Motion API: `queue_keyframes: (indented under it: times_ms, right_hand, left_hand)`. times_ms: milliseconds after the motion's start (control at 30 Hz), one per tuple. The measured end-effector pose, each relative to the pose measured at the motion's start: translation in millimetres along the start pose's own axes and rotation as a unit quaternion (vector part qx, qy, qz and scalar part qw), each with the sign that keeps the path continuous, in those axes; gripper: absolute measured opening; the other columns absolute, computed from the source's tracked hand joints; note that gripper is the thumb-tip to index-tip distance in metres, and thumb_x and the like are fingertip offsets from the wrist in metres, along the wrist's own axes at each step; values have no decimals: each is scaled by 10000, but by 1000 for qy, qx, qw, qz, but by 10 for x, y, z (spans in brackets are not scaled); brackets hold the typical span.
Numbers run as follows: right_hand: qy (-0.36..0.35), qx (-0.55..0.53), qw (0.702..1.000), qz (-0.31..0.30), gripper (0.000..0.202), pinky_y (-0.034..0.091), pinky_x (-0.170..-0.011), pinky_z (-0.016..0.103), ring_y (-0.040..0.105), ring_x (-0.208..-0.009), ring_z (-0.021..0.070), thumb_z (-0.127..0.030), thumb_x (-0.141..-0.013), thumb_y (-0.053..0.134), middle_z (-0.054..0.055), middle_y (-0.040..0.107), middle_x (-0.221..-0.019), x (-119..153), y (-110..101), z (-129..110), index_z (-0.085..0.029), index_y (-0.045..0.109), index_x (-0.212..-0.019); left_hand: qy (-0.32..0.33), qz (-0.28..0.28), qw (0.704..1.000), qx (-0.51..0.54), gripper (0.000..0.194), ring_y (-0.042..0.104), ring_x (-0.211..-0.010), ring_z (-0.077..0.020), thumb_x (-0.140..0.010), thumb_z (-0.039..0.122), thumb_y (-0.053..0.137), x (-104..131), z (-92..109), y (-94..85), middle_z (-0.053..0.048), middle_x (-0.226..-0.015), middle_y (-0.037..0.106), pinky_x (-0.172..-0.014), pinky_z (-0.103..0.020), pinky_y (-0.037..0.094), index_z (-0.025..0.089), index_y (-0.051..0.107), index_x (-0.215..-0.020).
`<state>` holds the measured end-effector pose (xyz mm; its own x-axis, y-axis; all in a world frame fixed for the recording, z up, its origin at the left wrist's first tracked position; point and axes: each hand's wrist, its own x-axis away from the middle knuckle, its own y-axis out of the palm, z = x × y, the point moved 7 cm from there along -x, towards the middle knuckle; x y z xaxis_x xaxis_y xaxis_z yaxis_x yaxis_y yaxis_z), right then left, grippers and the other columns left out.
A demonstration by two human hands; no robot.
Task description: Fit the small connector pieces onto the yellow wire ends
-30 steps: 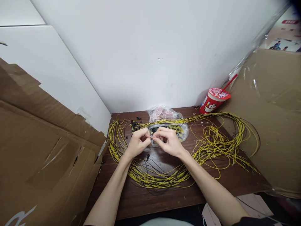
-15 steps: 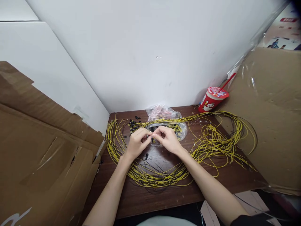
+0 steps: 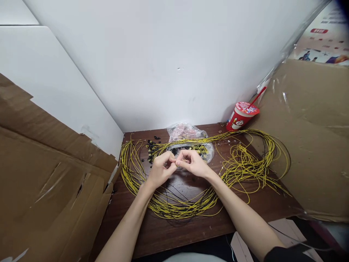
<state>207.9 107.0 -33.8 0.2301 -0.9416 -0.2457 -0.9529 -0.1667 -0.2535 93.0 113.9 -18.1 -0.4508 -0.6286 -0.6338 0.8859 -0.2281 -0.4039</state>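
Observation:
Thumb and forefinger pinched, my left hand (image 3: 163, 168) meets my right hand (image 3: 192, 162) over the middle of the brown table (image 3: 163, 238). Both pinch something small; a thin wire end seems to show by the right fingers, but the part between the fingertips is too small to name. Behind the hands lies a clear plastic bag (image 3: 185, 131) with small yellow and black pieces. Yellow and black wires (image 3: 180, 210) loop below and around both wrists. A looser tangle of yellow wire (image 3: 241, 160) lies to the right.
A red cup (image 3: 238, 118) with a straw stands at the back right by the white wall (image 3: 152, 65). Cardboard (image 3: 49, 178) rises on the left, and another cardboard sheet (image 3: 316, 138) on the right. Small black pieces (image 3: 149, 153) lie left of the bag.
The whole view has shifted slightly. The pinched fingertips remain together, with the hands a little lower in the picture. The black piece below the hands is now mostly hidden by the left hand.

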Motion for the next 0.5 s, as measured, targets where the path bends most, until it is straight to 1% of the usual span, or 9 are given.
queue_keyframes:
  times_ms: [100, 167, 233, 333, 400, 467, 500]
  right_hand:
    - [7, 6, 1000, 10, 232, 274, -482, 202, 361, -516, 74, -349, -741, 645, -27, 484, -595, -15, -45, -6, -123, 598, -721]
    - [-5, 35, 999, 0, 248, 313, -519, 213, 408, -557, 84, -371, -788, 612, -9, 530, -638, -9, -89, -63, -125, 639, -763]
    - [-13, 77, 997, -20, 273, 310, -521, 217, 406, -554, 82, -388, -830, 578, -10, 532, -627, 16, -164, -148, -135, 665, -775]
    - [-20, 138, 990, -24, 300, 295, -502, 226, 396, -535, 80, -402, -849, 569, -11, 525, -587, 76, -399, -359, -145, 687, -747]
    - [-22, 166, 985, -27, 295, 303, -497, 234, 413, -539, 84, -401, -845, 579, -3, 543, -593, 128, -593, -559, -153, 698, -739]
    - [-33, 187, 981, -30, 284, 309, -492, 239, 420, -528, 86, -408, -815, 614, -5, 538, -571, 206, -796, -797, -163, 695, -694]
    - [-43, 189, 981, -19, 292, 314, -492, 242, 430, -530, 89, -425, -797, 629, -6, 531, -560, 260, -911, -921, -168, 687, -669]
  left_hand:
    - [-12, -9, 1000, -7, 110, 505, -638, -102, -806, 148, 518, -11, -19, -11, -15, -705, 549, -586, -223, 414, 157, 505, -698]
    - [-26, 15, 1000, -10, 94, 532, -647, -105, -805, 148, 520, -17, -47, -66, -17, -715, 570, -597, -223, 430, 160, 509, -712]
    - [-41, 59, 997, 0, 91, 564, -669, -111, -805, 151, 519, -20, -86, -158, -17, -725, 588, -619, -227, 449, 165, 500, -716]
    - [-57, 149, 987, 20, 93, 591, -699, -116, -813, 170, 509, -12, -150, -346, -13, -734, 600, -642, -233, 467, 174, 476, -726]
    - [-71, 206, 976, 13, 100, 594, -700, -114, -810, 187, 509, 5, -196, -477, -7, -722, 601, -657, -235, 473, 177, 460, -724]
    - [-86, 248, 965, -10, 97, 591, -682, -110, -802, 191, 507, 28, -244, -592, -2, -698, 599, -665, -235, 473, 178, 456, -720]
    - [-93, 263, 960, -21, 88, 588, -668, -108, -797, 190, 503, 41, -273, -642, 1, -686, 597, -660, -232, 470, 177, 458, -722]
